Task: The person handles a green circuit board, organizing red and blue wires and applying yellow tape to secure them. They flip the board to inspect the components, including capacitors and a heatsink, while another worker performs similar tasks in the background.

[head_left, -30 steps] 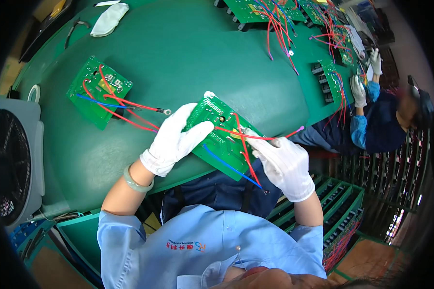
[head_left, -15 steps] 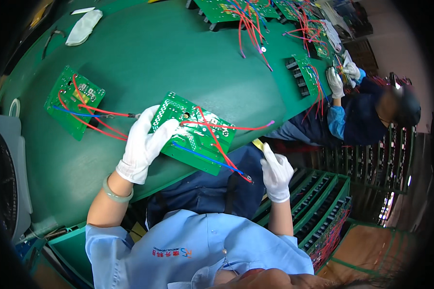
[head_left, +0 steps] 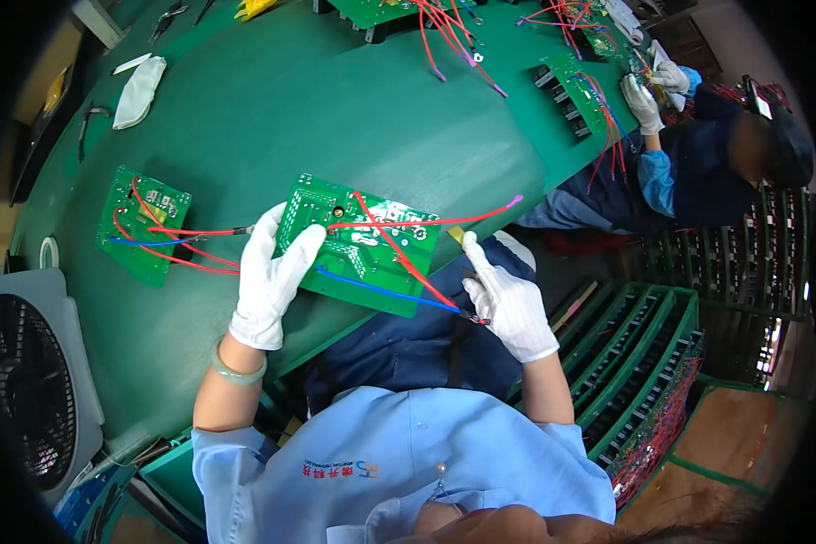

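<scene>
My left hand (head_left: 276, 276), in a white glove, grips the left edge of a green circuit board (head_left: 381, 263), tilted over the table's front edge. Two red wires (head_left: 444, 220) and a blue wire (head_left: 381, 289) lie across the board and stick out past its right side. My gloved right hand (head_left: 512, 308) is closed beside the board's right edge, a narrow yellow piece (head_left: 456, 235) poking out past its fingers; its kind I cannot make out. The wire ends with small metal terminals touch or overlap these fingers. A second green board (head_left: 145, 236) with red and blue wires lies to the left.
A grey fan (head_left: 41, 381) stands at the left. The green table (head_left: 335, 109) carries a white cloth (head_left: 140, 93) and more wired boards (head_left: 576, 95). At the right, a co-worker's gloved hands (head_left: 644, 104) handle parts. Green racks of boards (head_left: 626, 363) stand low on the right.
My right hand has moved up and left to the board's wire ends, with the yellow piece. The board is still in my left hand; the whole view has shifted a little.
</scene>
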